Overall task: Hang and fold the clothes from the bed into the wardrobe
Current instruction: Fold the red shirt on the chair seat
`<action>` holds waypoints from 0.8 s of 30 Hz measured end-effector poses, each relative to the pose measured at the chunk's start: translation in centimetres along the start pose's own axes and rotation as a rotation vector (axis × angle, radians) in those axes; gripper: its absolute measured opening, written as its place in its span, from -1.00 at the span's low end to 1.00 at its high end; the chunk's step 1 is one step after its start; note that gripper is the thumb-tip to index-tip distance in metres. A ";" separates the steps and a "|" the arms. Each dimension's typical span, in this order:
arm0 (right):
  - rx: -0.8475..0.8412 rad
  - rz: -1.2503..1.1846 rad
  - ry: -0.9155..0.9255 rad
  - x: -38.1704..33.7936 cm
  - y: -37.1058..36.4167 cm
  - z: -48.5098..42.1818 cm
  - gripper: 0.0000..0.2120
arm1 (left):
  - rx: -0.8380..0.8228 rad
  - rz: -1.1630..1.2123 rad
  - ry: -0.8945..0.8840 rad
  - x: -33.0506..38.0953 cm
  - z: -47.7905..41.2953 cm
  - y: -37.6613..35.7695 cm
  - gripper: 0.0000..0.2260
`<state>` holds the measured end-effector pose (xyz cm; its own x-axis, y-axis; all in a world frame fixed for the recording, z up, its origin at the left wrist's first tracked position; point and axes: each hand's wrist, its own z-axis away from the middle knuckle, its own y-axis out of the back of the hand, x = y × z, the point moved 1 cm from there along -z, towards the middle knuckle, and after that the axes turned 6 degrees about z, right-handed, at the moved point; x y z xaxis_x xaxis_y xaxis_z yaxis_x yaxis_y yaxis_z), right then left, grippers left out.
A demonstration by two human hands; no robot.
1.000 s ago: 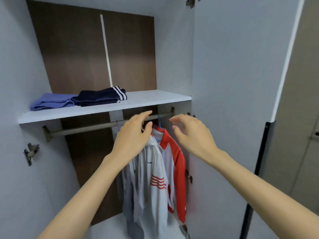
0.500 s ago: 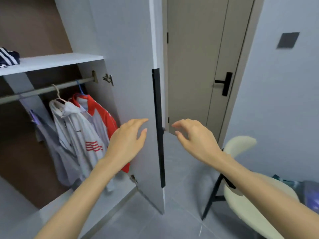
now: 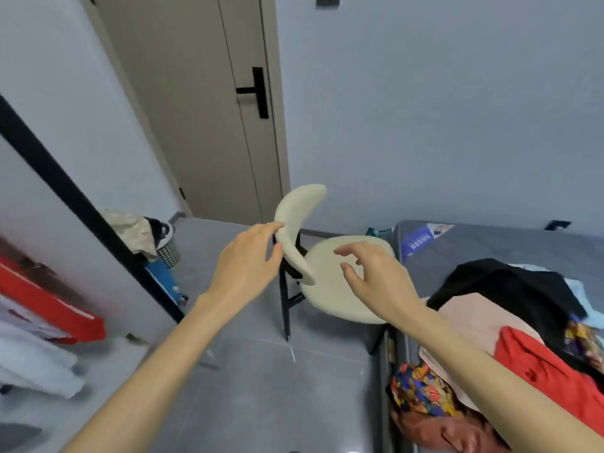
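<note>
A heap of clothes [image 3: 510, 335] lies on the grey bed [image 3: 490, 243] at the right: black, pink, red and patterned pieces. My left hand [image 3: 248, 263] hangs in the air with relaxed fingers and holds nothing. My right hand [image 3: 376, 279] is also empty, fingers loosely spread, left of the heap. At the far left edge the hung red and white jackets [image 3: 36, 322] show, behind the wardrobe door [image 3: 65, 191] with its black edge strip.
A cream chair [image 3: 330, 282] with black legs stands between my hands and the bed. A laundry basket [image 3: 160, 240] with cloth sits by the wardrobe door. A closed beige room door [image 3: 202, 103] is straight ahead. Grey tile floor lies below.
My view has swung right from the wardrobe rail toward the bed. Both hands came away from the hung jackets and stayed empty. The chair, bed and clothes heap have come into view.
</note>
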<state>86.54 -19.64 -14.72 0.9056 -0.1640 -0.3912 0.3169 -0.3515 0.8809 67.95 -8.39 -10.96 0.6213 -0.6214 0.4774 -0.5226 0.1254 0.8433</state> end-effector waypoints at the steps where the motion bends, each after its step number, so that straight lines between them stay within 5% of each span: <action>1: 0.010 0.022 -0.056 1.4 0.1 0.8 -0.76 | -0.033 0.015 -0.030 0.8 -0.7 -1.4 -0.66; 24: 0.149 -0.024 -1.147 23.9 -3.0 23.0 -0.71 | -0.886 0.138 -0.475 15.8 -1.5 -33.2 -0.65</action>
<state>100.73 -43.65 -32.84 0.0875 -0.8691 -0.4868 0.2254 -0.4587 0.8595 95.99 -21.16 -31.01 0.1913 -0.7767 0.6001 0.1688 0.6283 0.7594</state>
